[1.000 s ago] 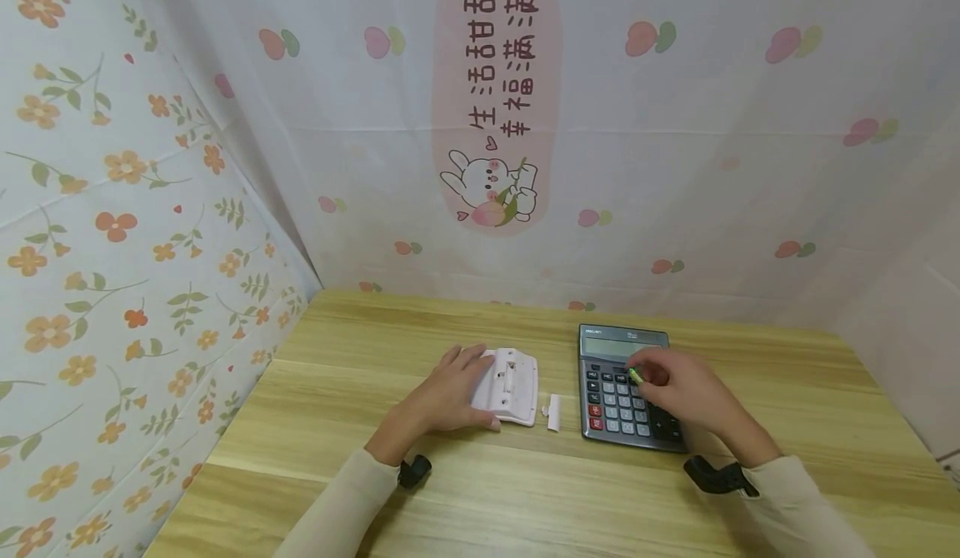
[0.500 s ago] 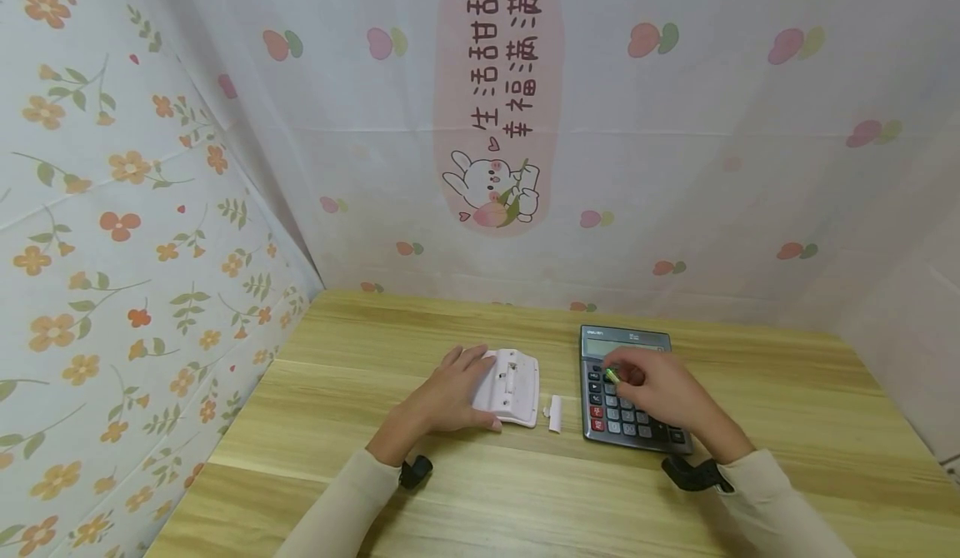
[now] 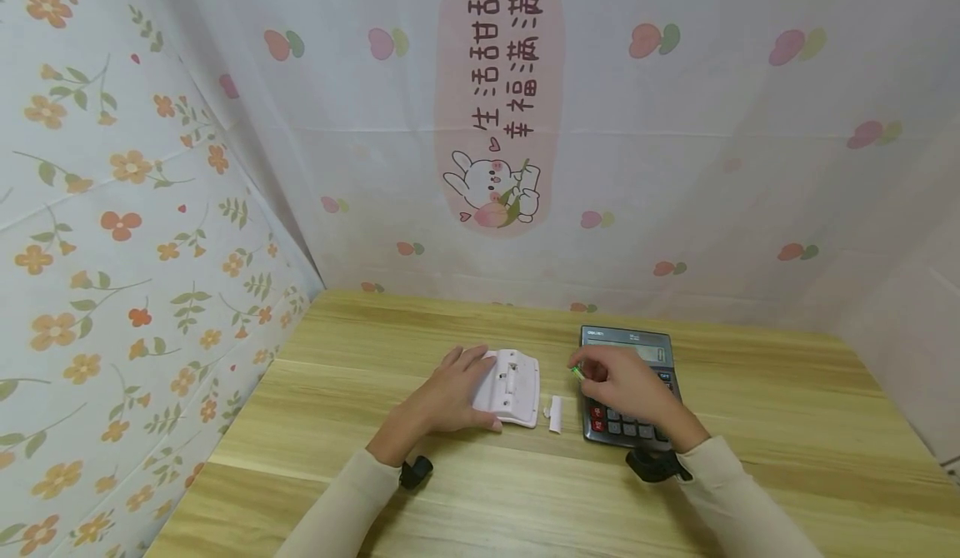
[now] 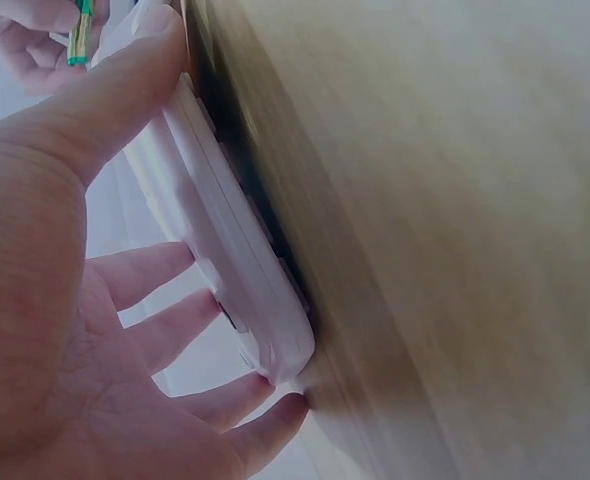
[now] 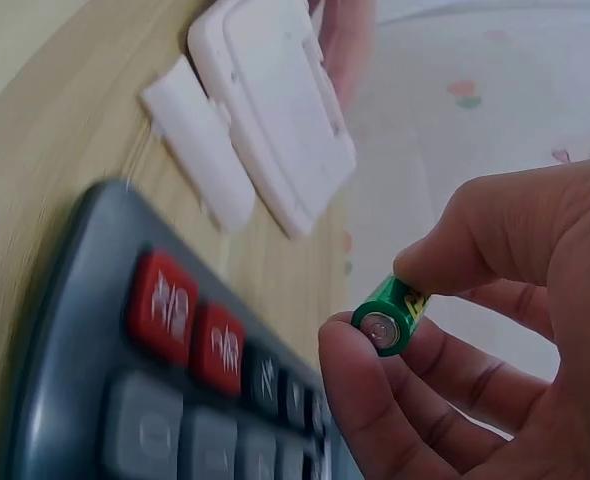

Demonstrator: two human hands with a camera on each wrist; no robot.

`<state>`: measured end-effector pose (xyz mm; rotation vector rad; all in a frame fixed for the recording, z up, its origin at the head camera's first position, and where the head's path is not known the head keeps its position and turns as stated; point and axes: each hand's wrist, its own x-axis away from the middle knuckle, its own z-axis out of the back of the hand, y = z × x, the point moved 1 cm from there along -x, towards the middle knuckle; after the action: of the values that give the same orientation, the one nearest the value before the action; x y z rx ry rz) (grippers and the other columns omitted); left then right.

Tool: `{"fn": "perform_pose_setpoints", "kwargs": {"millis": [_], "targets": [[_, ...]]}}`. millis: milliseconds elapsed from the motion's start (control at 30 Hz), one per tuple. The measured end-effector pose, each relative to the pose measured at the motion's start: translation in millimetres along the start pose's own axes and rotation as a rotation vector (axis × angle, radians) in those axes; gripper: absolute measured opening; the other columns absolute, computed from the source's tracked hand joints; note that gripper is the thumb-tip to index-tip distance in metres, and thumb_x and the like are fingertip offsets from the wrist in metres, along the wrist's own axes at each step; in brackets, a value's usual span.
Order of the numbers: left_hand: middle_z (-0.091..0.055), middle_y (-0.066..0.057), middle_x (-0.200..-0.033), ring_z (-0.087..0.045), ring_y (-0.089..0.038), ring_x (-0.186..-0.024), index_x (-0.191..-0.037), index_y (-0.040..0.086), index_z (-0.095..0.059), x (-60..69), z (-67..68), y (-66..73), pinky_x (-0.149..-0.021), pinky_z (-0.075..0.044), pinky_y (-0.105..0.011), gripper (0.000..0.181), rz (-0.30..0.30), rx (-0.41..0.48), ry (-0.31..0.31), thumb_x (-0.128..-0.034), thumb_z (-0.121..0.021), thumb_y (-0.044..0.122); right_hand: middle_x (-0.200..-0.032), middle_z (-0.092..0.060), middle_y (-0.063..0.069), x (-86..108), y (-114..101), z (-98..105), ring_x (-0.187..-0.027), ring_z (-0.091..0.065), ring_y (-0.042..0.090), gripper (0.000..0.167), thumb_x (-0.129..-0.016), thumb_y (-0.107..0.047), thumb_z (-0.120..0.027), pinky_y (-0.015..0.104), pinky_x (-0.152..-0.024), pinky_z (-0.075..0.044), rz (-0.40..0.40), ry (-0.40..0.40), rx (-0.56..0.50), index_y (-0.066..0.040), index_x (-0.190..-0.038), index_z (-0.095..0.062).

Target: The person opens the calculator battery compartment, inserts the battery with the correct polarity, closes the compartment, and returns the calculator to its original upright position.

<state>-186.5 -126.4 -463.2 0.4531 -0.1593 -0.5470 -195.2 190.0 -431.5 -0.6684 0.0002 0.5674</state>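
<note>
A white plastic device [image 3: 517, 387] lies on the table with its battery compartment uncovered. My left hand [image 3: 442, 396] holds it at its left side, thumb on the near edge and fingers over the far part; the left wrist view shows fingertips touching the edge of the device [image 4: 240, 240]. Between thumb and fingers of my right hand [image 3: 626, 381] a small green battery [image 5: 385, 325] is pinched, its flat end showing in the right wrist view. That hand is above the left part of a dark grey calculator [image 3: 626, 336], hiding many of its keys.
A small white battery cover [image 3: 556, 414] lies between the white device and the calculator. Patterned cloth [image 3: 360, 166] hangs behind and to the left of the wooden table [image 3: 487, 491].
My right hand has moved left over the calculator with the battery, closer to the white device. The left hand and the white device have stayed in place.
</note>
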Motion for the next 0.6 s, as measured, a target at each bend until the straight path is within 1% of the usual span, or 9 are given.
{"fn": "perform_pose_setpoints", "kwargs": {"millis": [167,300,467,600], "targets": [[-0.033,-0.017,-0.176,-0.023,-0.055,-0.161,-0.168,0.006,-0.043,0.5,0.2,0.1,-0.129,-0.023,-0.065,0.104,0.011,0.008,-0.003,-0.0880,-0.093,0.052,-0.089,-0.066,-0.008,-11.9,-8,-14,-0.074,-0.056,0.009,0.027,-0.092,0.000,-0.074,0.034,-0.068,-0.050,-0.005,-0.003,-0.002,-0.008,-0.117,-0.079],[-0.033,-0.017,-0.176,-0.023,-0.055,-0.161,-0.168,0.006,-0.043,0.5,0.0,-0.2,-0.129,-0.024,-0.065,0.105,0.012,0.004,-0.003,-0.0883,-0.092,0.053,-0.089,-0.065,-0.008,-20.6,-13,-25,-0.076,-0.059,0.011,0.025,-0.094,-0.001,-0.075,0.034,-0.069,-0.051,-0.002,-0.025,-0.024,-0.008,-0.117,-0.079],[-0.033,-0.018,-0.176,-0.024,-0.053,-0.161,-0.168,0.004,-0.042,0.7,0.7,0.4,-0.130,-0.021,-0.062,0.105,0.003,-0.013,-0.009,-0.0891,-0.091,0.053,-0.090,-0.066,-0.008,-30.5,-17,-37,-0.079,-0.062,0.010,0.022,-0.096,-0.004,-0.076,0.034,-0.071,-0.053,0.009,-0.041,-0.060,-0.010,-0.117,-0.078],[-0.032,-0.018,-0.176,-0.024,-0.054,-0.161,-0.168,0.004,-0.042,0.7,1.4,0.8,-0.130,-0.021,-0.063,0.105,0.003,-0.026,-0.015,-0.0898,-0.090,0.055,-0.091,-0.068,-0.006,-37.7,-21,-44,-0.082,-0.065,0.013,0.023,-0.096,-0.003,-0.076,0.038,-0.075,-0.055,-0.024,-0.024,-0.121,-0.011,-0.118,-0.079]]}}
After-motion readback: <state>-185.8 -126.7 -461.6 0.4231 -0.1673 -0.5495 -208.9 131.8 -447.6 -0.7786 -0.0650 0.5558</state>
